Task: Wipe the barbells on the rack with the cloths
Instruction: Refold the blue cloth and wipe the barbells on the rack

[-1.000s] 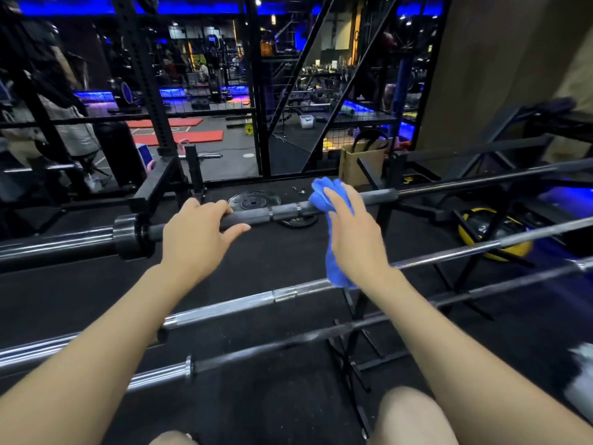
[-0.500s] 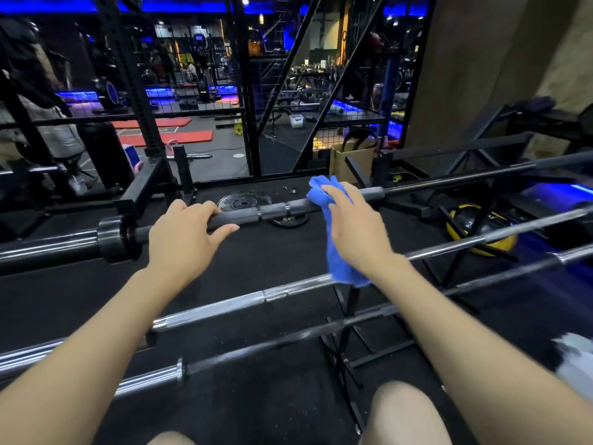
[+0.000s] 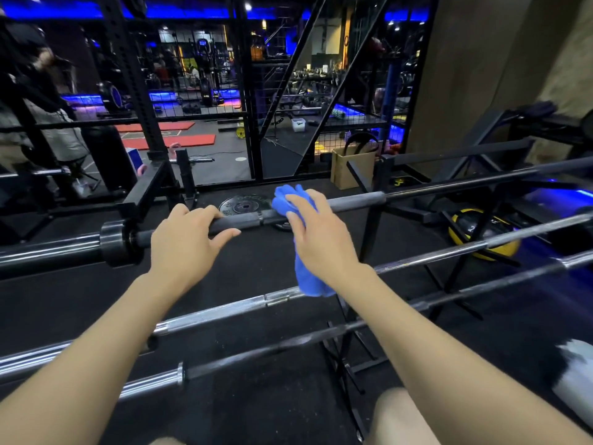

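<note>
Two bare forearms reach forward over the two nearer chrome barbells on the rack to the far dark barbell. At left, the left hand grasps its shaft, fingers curled over the top, thumb pointing right, just beside the collar. At right, the right hand clamps a blue cloth around the same bar, a tail of cloth hanging below the wrist. Beyond, a weight plate lies on the floor.
</note>
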